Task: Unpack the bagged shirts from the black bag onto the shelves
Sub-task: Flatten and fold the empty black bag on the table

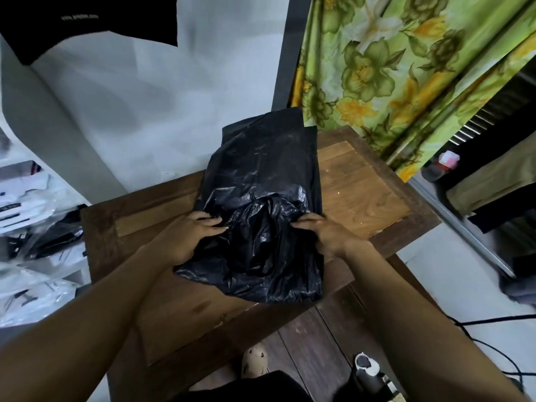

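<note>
A crinkled black plastic bag (261, 181) lies lengthwise on a wooden table (362, 187), its bunched mouth towards me. My left hand (185, 236) grips the plastic at the left of the mouth, fingers curled into the folds. My right hand (322, 230) grips the plastic at the right of the mouth. What the bag holds is hidden. White shelves (17, 91) stand at the left, with several shirts in clear bags (32, 216) stacked on them.
A green flowered curtain (406, 68) hangs at the back right. A black garment (87, 21) hangs at the top left. Dark clothes and a rack (493, 175) stand at the right. Cables (493, 320) run over the floor at the lower right.
</note>
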